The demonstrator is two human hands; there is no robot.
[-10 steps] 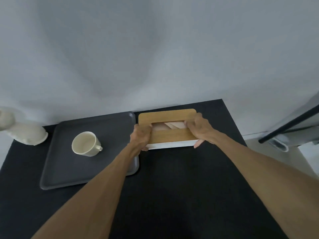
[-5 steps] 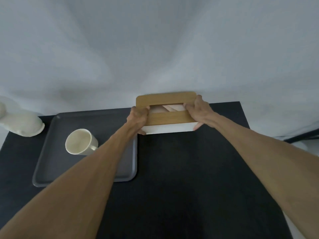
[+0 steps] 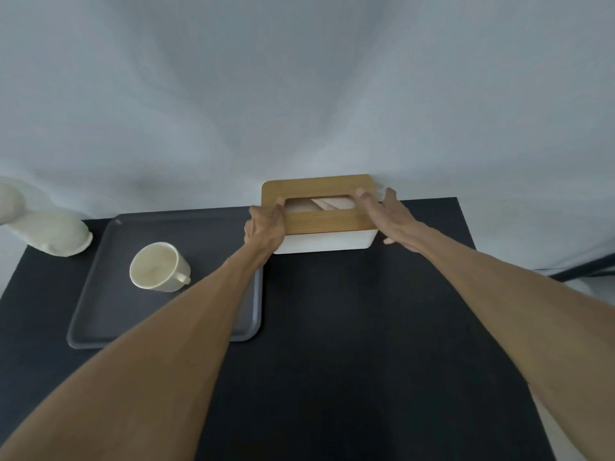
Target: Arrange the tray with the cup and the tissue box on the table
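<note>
Left hand clamped on the left end of the tissue box, thumb hooked at the edge of the slot in the wooden lid. Right hand pressed against the right end, fingers spread over the lid corner. Box held between both hands at the far edge of the table, hard against the wall; contact with the tabletop impossible to confirm.

Likely step in hand: setting the tissue box in its place at the back.

Left of the box, just beside it: grey tray, its right rim near the left hand. Further left of the box, on the tray: cream cup, tipped, handle toward the box. Beyond the tray: pale vase-like object.

Next move, by judgement: square the box, release both hands, then check the tray's alignment.
</note>
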